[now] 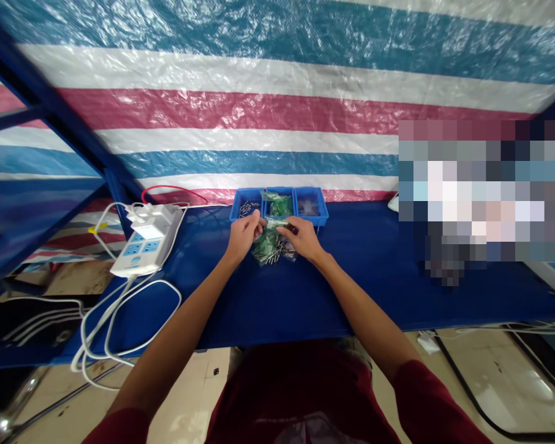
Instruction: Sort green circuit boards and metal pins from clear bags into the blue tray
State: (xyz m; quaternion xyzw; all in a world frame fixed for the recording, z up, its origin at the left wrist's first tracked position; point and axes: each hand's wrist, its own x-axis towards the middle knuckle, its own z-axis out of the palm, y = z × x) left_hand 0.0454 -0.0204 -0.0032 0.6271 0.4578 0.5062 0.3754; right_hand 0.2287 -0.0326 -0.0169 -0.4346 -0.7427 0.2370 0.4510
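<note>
My left hand (243,235) and my right hand (304,238) meet over the middle of the blue table. Between them is a small clear plastic bag (275,222) with a green tint, pinched by the fingers of both hands. Just below the hands lies a loose pile of green-tinted plastic bags (263,249) and thin metal pins or screws (272,255), too small to tell which. Behind stand three blue bins. The left bin (235,214) has metal pins in it, the middle bin (280,190) green-tinted bags, and the right bin (324,213) small clear packets or dark pieces.
A white power strip (136,262) with plugged-in adapters (150,221) sits at the table's left, its white cables (113,327) looping over the front edge. Striped plastic sheeting (240,111) hangs behind the blue table (277,308). A pixelated patch covers the right side.
</note>
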